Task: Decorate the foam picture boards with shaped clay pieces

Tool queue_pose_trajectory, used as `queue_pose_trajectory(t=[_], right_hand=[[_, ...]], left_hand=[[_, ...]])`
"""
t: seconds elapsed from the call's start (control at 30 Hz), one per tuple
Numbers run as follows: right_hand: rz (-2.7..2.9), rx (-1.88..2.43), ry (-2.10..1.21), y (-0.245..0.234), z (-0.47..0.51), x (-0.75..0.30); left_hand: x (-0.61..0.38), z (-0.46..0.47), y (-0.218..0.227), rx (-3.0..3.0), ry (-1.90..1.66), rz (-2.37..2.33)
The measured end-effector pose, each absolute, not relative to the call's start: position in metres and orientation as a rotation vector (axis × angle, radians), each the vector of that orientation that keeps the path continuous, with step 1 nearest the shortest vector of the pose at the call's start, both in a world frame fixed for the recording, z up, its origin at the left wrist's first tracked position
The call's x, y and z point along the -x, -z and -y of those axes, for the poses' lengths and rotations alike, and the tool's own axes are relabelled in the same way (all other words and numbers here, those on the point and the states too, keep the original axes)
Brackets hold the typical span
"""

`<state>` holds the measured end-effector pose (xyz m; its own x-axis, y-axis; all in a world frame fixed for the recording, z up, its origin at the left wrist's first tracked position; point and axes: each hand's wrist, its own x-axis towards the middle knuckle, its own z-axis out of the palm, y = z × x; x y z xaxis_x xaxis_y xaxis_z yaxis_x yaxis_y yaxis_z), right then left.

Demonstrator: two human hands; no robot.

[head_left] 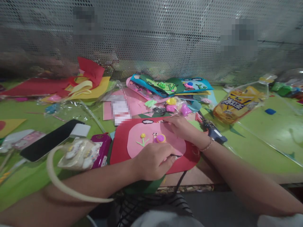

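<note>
A red card (119, 142) with a pink rounded panel (134, 129) lies before me. The panel bears a yellow clay flower (142, 136) with a green stem and a purple and orange clay snail (161, 138). A black-outlined white cloud (148, 122) is at the card's top edge. My left hand (153, 160) rests over the panel's lower part, thumb and forefinger closed on a thin black strand (175, 155). My right hand (182, 126) is at the upper right, its fingertips together against the top of the card; what they pinch is too small to make out.
Clay packets (174, 107) and decorated cards (170, 85) lie behind the red card. At left are a phone (53, 138) and a decorated case (81, 154); at right, a yellow pouch (239, 104) and a dark blue object (216, 132). A perforated metal panel (161, 37) stands at the back.
</note>
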<state>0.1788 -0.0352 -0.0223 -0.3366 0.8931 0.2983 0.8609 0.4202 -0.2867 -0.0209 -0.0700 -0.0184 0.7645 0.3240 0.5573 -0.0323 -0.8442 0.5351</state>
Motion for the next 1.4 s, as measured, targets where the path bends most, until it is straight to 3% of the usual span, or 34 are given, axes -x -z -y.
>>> queue_pose_trajectory(t=[1.13,1.4], right_hand=[[2.405,1.409,-0.045,0.025,0.042,-0.175],[2.421,1.420,-0.107,0.027,0.043,-0.173]], left_hand=[[0.021,0.070,0.023,-2.532,-0.776,-0.163],[0.021,0.072,0.018,-2.234,-0.740,-0.371]])
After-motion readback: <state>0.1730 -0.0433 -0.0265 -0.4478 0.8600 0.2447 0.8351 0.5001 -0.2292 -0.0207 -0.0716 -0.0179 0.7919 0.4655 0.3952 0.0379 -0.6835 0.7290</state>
